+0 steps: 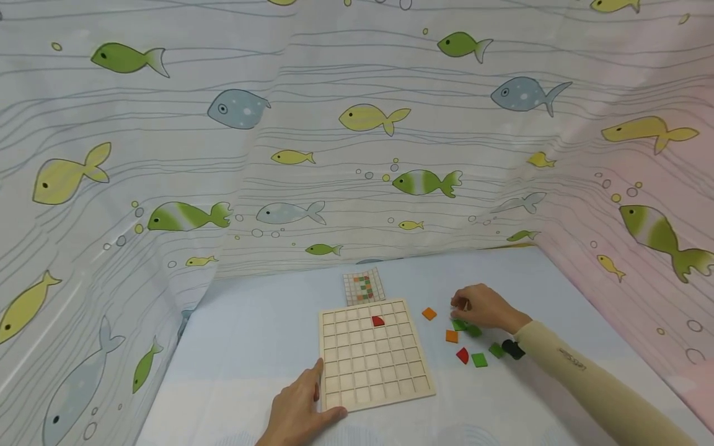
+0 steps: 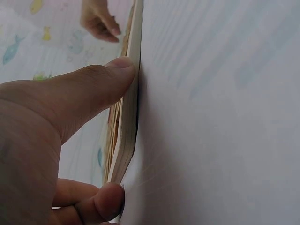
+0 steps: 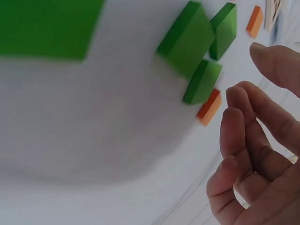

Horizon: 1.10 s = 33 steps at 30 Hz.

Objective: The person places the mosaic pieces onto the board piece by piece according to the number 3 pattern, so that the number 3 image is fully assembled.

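Gripping board (image 1: 367,359) at its near-left corner between left hand (image 1: 301,402) thumb and fingers, and poising right hand (image 1: 485,308), part-open with nothing visible in it, close by green tiles (image 3: 203,82), right of board and far from left hand.

Pretty plain surface (image 1: 251,337) tbh, pale blue and white with faint curved stripes along the near edge. A wooden grid board (image 1: 374,359) lay flat around the middle, with a little pattern card (image 1: 364,287) just past its far side. Off to the right were loose bits: two orange tiles (image 1: 452,336), a red wedge (image 1: 462,355) and some green tiles (image 1: 480,360).
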Tool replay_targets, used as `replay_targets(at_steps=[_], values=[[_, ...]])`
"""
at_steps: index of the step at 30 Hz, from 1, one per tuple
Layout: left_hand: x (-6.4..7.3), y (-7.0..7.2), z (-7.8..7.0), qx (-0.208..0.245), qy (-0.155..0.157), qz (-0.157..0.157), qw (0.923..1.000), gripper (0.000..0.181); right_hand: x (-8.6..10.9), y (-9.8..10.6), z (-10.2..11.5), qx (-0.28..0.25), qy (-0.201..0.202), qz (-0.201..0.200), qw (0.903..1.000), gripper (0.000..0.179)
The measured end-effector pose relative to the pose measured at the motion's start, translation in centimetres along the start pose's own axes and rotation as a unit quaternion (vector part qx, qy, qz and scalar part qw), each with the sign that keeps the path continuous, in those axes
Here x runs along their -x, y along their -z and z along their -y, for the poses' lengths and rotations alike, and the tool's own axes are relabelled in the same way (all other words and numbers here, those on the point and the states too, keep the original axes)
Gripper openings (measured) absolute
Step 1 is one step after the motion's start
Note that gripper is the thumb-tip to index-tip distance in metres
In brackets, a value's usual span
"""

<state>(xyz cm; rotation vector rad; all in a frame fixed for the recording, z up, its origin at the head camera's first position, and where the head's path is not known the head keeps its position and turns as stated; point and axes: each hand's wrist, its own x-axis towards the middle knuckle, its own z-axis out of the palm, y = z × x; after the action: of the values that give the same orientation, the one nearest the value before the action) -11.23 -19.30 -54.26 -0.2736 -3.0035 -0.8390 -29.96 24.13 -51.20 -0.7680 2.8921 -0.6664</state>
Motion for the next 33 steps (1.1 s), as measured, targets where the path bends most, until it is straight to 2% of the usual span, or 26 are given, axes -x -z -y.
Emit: replay_targets(at_steps=[9,17,24,27,33], values=[[0.2,0.1,-0.1,-0.011,-0.001,-0.012,0.9999,0.111,2.0,1.3,-1.2,0.008,-0.015,-0.002,0.9999,0.021],[0.1,0.1,0.0,-0.013,0.004,-0.009,0.9999,0.111,2.5,0.7,-2.4,0.0,-0.038,0.005,0.9993,0.029],[0.1,0.0,0.1,-0.012,0.002,-0.006,0.9999,0.112,2.7,0.4,-2.6,-0.02,-0.01,0.004,0.9997,0.035],[0.1,-0.1,0.1,-0.013,-0.005,-0.007,0.9999,0.112,2.7,0.0,-2.9,-0.016,0.0,-0.001,0.9999,0.033],[0.1,-0.4,0.2,-0.007,0.004,0.003,1.0,0.112,2.7,-0.6,-3.2,-0.003,0.006,-0.005,1.0,0.026]])
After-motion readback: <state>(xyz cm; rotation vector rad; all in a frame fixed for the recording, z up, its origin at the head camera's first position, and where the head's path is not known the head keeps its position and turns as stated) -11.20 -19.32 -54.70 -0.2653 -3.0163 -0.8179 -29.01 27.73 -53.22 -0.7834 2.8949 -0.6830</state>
